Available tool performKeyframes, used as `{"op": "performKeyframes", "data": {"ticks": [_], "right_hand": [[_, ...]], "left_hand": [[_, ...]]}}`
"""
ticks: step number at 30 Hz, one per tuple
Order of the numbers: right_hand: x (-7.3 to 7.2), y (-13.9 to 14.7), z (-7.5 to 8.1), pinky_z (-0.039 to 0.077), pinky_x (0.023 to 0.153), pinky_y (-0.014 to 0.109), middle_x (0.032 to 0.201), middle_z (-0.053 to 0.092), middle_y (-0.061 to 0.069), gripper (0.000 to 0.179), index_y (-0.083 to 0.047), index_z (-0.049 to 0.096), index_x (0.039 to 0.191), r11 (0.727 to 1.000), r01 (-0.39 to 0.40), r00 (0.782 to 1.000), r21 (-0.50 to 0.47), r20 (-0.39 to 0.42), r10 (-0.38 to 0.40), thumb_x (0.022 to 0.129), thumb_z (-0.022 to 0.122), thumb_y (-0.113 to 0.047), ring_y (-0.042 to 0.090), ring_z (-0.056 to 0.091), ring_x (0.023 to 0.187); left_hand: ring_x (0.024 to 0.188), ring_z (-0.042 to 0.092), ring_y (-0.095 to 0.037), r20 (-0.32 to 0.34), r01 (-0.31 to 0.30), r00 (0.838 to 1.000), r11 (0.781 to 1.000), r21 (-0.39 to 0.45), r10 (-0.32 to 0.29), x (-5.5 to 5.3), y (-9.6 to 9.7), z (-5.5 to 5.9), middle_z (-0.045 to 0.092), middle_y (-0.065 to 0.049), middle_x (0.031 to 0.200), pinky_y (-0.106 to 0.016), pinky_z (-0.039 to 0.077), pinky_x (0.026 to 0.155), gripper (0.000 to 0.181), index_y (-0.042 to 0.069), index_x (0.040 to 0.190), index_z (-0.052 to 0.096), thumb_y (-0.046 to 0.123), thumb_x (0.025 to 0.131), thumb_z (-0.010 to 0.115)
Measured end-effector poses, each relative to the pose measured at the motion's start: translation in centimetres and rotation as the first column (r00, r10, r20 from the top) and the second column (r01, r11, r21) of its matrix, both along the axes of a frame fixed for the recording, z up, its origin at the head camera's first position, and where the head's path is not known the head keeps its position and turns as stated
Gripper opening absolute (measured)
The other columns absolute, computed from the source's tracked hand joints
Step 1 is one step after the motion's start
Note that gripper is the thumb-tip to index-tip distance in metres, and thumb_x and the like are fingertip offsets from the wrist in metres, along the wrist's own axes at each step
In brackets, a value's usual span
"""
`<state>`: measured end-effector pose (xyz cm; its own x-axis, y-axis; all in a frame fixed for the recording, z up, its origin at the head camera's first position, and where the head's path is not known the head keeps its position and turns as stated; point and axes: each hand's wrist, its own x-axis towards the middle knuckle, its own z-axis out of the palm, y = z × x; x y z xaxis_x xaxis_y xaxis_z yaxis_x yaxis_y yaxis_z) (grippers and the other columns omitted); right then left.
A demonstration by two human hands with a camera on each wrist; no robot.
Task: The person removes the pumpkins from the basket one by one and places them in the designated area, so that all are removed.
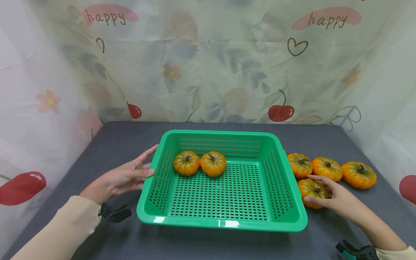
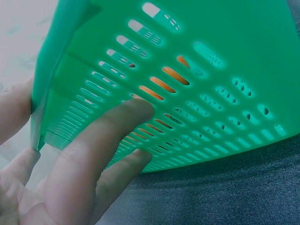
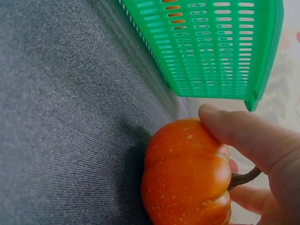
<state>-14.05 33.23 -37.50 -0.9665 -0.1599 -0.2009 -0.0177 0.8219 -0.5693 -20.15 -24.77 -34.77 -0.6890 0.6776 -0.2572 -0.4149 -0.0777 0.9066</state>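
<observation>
A green plastic basket [image 1: 221, 224] with slotted walls stands at the middle of the table. My left hand [image 1: 126, 178] holds its left rim, thumb at the edge and fingers against the outer wall, as the left wrist view shows at the slotted side [image 2: 187, 89]. Inside the basket, at the back left, two small orange pumpkins [image 1: 186, 163] sit side by side. Just right of the basket, my right hand [image 1: 336, 196] grips another small pumpkin [image 1: 312, 192] between thumb and fingers. In the right wrist view this pumpkin [image 3: 185, 173] is close to the cloth, its stem toward the palm.
Three more pumpkins [image 1: 327, 168] lie in a row behind the right hand, right of the basket. Dark grey cloth [image 1: 208, 245] covers the table. Patterned curtains [image 1: 208, 72] hang behind it and at both sides.
</observation>
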Motion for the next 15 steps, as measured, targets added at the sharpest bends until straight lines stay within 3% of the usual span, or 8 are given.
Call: {"op": "performKeyframes", "data": {"ticks": [15], "right_hand": [[0.09, -0.21, 0.13, 0.041, 0.088, 0.072, 0.147, 0.028, 0.037, 0.078, 0.0, 0.03, 0.148, 1.0, 0.004, 1.0, -0.002, -0.002, -0.004, 0.091, 0.066, -0.04, 0.058, 0.035, 0.124]], "left_hand": [[0.115, 0.063, -0.029, -0.002, 0.002, 1.0, 1.0, 0.003, -0.002, 0.0, -0.02, -0.04, 0.003, -0.021, 0.161, -0.05, 0.052, 0.094, 0.086, 0.045, 0.152, -0.007, 0.002, 0.101, 0.046]]}}
